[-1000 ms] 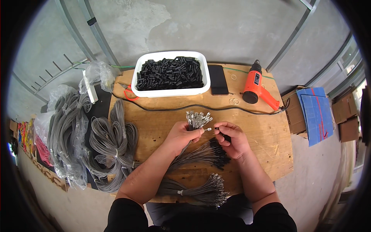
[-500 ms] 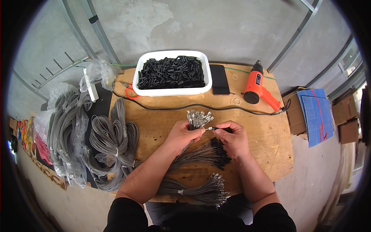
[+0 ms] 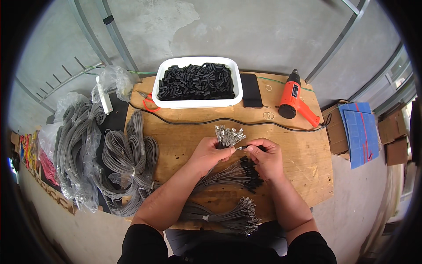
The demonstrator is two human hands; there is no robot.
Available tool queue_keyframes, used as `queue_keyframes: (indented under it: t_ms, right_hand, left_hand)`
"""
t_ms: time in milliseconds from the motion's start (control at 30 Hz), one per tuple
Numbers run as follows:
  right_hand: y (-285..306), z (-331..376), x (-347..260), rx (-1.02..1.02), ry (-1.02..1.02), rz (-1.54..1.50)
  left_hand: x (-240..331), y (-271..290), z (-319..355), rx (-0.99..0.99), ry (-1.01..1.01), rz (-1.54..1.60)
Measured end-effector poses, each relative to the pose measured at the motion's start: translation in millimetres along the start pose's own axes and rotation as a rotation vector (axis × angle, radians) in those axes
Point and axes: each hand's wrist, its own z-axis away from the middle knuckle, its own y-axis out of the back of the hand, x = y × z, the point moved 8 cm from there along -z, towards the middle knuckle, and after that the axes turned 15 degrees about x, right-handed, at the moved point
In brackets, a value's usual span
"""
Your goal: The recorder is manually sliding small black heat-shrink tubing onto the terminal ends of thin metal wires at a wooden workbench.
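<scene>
My left hand (image 3: 211, 154) is closed round a bundle of thin grey cables, whose silver metal connector ends (image 3: 228, 135) fan out above the fist. One connector sticks out sideways between the two hands. My right hand (image 3: 267, 159) pinches a short black sleeve (image 3: 260, 148) at that connector's tip; whether the sleeve sits over it I cannot tell. Beneath my hands lies a spread of grey cables (image 3: 226, 178) with black sleeves (image 3: 251, 175) on their ends. Nearer to me is a tied bundle (image 3: 220, 217) with bare metal ends.
A white tub (image 3: 198, 104) of black sleeves stands at the back of the wooden table (image 3: 184, 132). Beside it are a phone (image 3: 252, 90), an orange heat gun (image 3: 290, 99) and red-handled pliers (image 3: 150, 103). A black cord (image 3: 220, 119) crosses the table. Coiled grey cables (image 3: 127, 158) lie left.
Both hands have shifted very slightly to the right in the picture, and so has the tub. The grip of each hand looks the same.
</scene>
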Motion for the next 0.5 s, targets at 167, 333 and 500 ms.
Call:
queue_keyframes:
  t_ms: [167,333,500]
  right_hand:
    - [-0.4,0.5,0.2,-0.006,0.004,0.013]
    - [1.0,-0.2,5.0,0.010,-0.012,0.015]
    - [4.4,-3.5,-0.9,0.004,0.001,0.000]
  left_hand:
    - [0.9,0.3,0.6,0.011,-0.016,-0.039]
    - [0.4,-0.5,0.8,0.007,-0.003,-0.060]
    - [-3.4,1.0,0.1,0.038,0.030,-0.004]
